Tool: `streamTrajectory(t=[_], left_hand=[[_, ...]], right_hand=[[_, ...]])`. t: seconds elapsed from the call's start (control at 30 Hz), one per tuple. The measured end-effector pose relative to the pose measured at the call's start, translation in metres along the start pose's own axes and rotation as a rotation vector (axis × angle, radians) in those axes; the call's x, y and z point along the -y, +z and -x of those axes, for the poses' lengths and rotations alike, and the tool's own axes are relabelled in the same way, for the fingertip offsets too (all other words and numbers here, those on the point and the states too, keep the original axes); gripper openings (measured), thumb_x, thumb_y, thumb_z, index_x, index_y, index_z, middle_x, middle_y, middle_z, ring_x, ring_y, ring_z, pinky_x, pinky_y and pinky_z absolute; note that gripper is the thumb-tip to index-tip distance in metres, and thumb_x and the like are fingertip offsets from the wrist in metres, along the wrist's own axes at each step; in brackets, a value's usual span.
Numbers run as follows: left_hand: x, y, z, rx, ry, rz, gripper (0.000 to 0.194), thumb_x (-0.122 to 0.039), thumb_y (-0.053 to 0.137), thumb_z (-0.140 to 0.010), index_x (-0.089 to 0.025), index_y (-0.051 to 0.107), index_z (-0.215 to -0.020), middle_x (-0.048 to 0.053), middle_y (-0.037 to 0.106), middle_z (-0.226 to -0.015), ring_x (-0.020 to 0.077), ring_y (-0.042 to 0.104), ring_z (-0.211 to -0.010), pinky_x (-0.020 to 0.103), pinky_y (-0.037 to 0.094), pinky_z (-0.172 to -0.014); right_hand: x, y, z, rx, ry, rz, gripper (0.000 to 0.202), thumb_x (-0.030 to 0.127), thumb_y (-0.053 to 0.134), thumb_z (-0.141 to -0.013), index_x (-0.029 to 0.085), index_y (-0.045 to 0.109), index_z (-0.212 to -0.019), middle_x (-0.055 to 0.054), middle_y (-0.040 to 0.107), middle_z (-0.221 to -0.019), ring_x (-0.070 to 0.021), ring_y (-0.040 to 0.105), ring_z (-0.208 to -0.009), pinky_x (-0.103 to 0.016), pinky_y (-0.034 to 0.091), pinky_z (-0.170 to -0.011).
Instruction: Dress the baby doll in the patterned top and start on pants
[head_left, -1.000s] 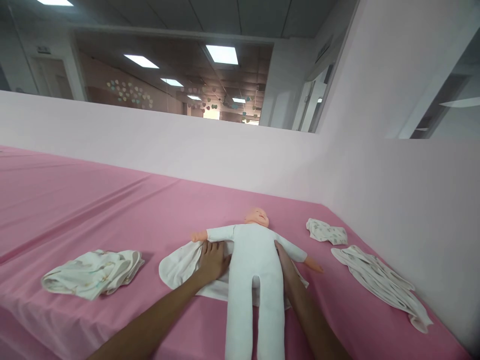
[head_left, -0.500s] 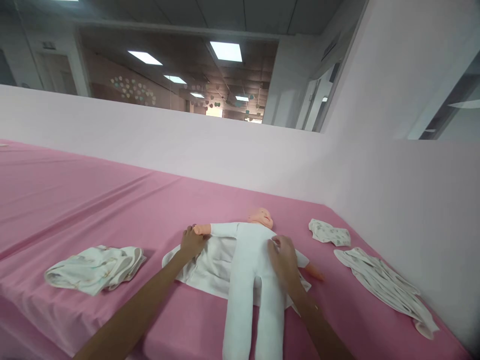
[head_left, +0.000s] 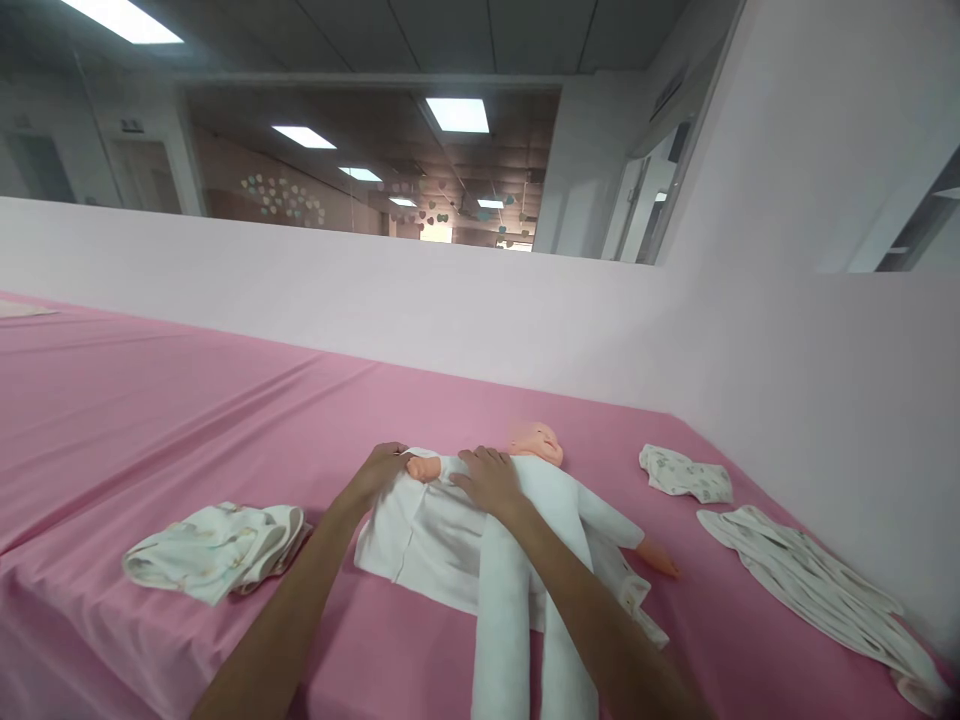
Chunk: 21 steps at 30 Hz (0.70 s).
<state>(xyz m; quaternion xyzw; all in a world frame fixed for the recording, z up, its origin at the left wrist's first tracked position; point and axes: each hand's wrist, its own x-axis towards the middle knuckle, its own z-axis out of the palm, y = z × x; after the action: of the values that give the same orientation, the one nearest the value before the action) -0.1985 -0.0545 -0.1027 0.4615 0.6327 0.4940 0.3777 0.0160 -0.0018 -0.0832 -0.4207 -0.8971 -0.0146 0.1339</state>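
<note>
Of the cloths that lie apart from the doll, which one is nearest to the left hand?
The loosely folded patterned cloth at front left; the others lie farther from the left hand.

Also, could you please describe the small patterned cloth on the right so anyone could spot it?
Start at the right end of the pink sheet, along the wall. Of the two cloths there, the small patterned cloth is the farther one: compact and dotted with prints, unlike the long rumpled cloth nearer the camera.
</note>
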Motion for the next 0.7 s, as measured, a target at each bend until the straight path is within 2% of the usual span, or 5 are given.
streamTrajectory(t=[0.17, 0.3, 0.5, 0.6, 0.7], left_hand=[[-0.017, -0.003, 0.008, -0.026, 0.005, 0.178, 0.027, -0.039, 0.067, -0.067, -0.017, 0.056, -0.080, -0.004, 0.056, -0.064, 0.0104, 0.053, -0.054, 0.021, 0.040, -0.050], [-0.044, 0.011, 0.022, -0.038, 0.079, 0.282, 0.029, -0.039, 0.068, -0.069, -0.020, 0.057, -0.088, -0.005, 0.055, -0.065, 0.0098, 0.051, -0.052, 0.020, 0.039, -0.049], [-0.091, 0.053, 0.055, 0.211, 0.325, 0.118, 0.023, -0.034, 0.063, -0.078, -0.021, 0.058, -0.096, -0.004, 0.057, -0.075, 0.0113, 0.054, -0.067, 0.021, 0.042, -0.060], [-0.088, 0.057, 0.068, 0.371, 0.366, -0.001, 0.034, -0.035, 0.057, -0.084, -0.025, 0.054, -0.117, 0.000, 0.060, -0.087, 0.0149, 0.057, -0.081, 0.025, 0.046, -0.072], [-0.053, 0.049, 0.069, 0.203, 0.346, -0.242, 0.051, -0.032, 0.055, -0.083, -0.027, 0.044, -0.132, 0.006, 0.056, -0.116, 0.0213, 0.055, -0.103, 0.031, 0.047, -0.084]], right_hand=[[-0.003, 0.001, -0.002, -0.005, 0.017, 0.030, 0.034, 0.046, 0.048, -0.092, 0.022, 0.059, -0.112, -0.010, 0.062, -0.114, -0.0256, 0.053, -0.107, -0.038, 0.033, -0.090], [0.006, 0.004, -0.004, -0.004, 0.059, 0.032, 0.032, 0.044, 0.055, -0.087, 0.020, 0.060, -0.109, -0.012, 0.063, -0.113, -0.0283, 0.052, -0.108, -0.040, 0.033, -0.091], [0.013, -0.002, -0.010, 0.001, 0.113, -0.043, 0.037, 0.033, 0.052, -0.087, 0.019, 0.055, -0.121, -0.013, 0.059, -0.118, -0.0270, 0.054, -0.106, -0.036, 0.038, -0.086], [-0.003, -0.016, -0.012, -0.010, 0.089, -0.084, 0.030, 0.024, 0.045, -0.089, 0.023, 0.059, -0.115, -0.007, 0.061, -0.112, -0.0202, 0.056, -0.100, -0.028, 0.039, -0.078], [-0.025, -0.028, -0.009, -0.040, 0.098, -0.095, 0.033, 0.016, 0.039, -0.088, 0.024, 0.062, -0.110, -0.006, 0.061, -0.109, -0.0181, 0.056, -0.098, -0.025, 0.036, -0.073]])
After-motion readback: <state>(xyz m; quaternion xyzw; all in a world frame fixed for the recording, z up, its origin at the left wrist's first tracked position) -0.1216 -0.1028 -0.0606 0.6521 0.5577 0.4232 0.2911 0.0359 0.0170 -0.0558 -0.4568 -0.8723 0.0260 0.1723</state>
